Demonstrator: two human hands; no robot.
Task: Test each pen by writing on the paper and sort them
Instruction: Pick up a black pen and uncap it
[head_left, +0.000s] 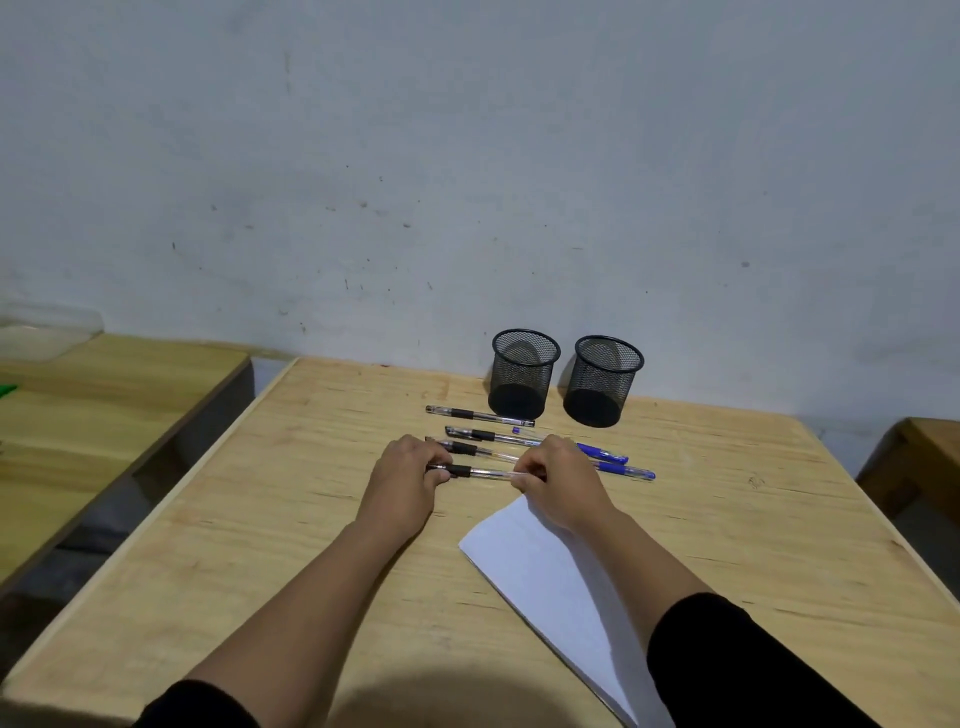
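You hold the nearest pen (485, 473) level and crosswise between both hands, just above or on the table (260, 519); which of the two cannot be told. Your left hand (410, 470) has its fingers curled round the dark grip end, and your right hand (556, 475) pinches the clear barrel toward the cap end. This two-handed hold suits pulling the cap off, which is judged to be the step in hand, since a capped pen cannot be tested. The cap itself is hidden under your right fingers. Three more pens lie in a row just beyond: the far black pen (480, 415), a second pen (493, 436) and a third pen (478, 450), two of them with blue caps (610, 457) showing to the right of your right hand. A small blue piece (516, 429) lies beside the second pen. The paper (540, 566) lies near and right, partly under your right forearm, within reach for writing. Two mesh cups (522, 374) stand side by side at the far edge, both apparently empty, likely one per sorting class. No pen has yet been sorted.
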